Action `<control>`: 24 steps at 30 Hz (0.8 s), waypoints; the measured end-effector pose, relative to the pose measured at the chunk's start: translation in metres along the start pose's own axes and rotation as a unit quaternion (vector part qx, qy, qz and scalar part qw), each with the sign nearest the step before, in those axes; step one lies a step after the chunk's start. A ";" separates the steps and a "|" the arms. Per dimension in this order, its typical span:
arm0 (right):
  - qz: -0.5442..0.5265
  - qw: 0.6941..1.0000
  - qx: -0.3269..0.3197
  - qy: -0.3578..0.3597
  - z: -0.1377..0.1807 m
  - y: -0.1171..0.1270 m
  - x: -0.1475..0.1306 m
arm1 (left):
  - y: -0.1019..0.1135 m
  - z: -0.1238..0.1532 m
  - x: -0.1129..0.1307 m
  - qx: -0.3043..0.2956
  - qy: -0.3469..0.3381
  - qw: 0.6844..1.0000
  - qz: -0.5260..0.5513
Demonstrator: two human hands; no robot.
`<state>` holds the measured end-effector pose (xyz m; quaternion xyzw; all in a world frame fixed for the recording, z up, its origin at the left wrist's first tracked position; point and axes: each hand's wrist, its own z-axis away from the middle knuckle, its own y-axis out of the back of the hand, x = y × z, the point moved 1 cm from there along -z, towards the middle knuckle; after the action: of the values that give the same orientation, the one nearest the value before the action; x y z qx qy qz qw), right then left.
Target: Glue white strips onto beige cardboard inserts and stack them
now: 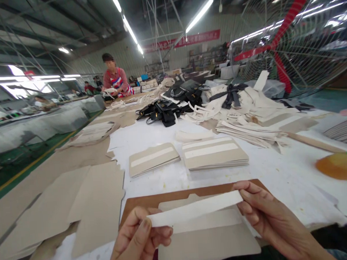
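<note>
My left hand (138, 240) pinches the left end of a long white strip (195, 209). The strip's right end is pinched by my right hand (271, 218). I hold it just above a grey card piece (208, 240) that carries a pale band across it. That card lies on a brown board (182, 194) at the table's near edge. Beyond it sit two stacks of like cards with white bands, the left stack (153, 158) and the right stack (214, 153).
Flat grey card sheets (87, 204) lie at my left. Black bags (163, 111) and heaps of white and grey pieces (248, 110) fill the middle of the long table (280, 171). An orange brush (338, 165) lies at right. A person (115, 80) works at the far end. A large fan (296, 34) stands at right.
</note>
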<state>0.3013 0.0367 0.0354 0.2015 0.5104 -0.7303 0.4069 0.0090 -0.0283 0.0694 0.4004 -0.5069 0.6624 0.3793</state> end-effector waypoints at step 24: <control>0.655 0.732 0.052 0.183 -0.048 0.085 0.014 | 0.007 -0.041 -0.036 0.103 0.004 0.764 -0.637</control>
<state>0.3555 0.0626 -0.0431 0.6362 0.2776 -0.2580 0.6721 0.0105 0.0071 0.0268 0.6652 -0.0622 0.3180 0.6727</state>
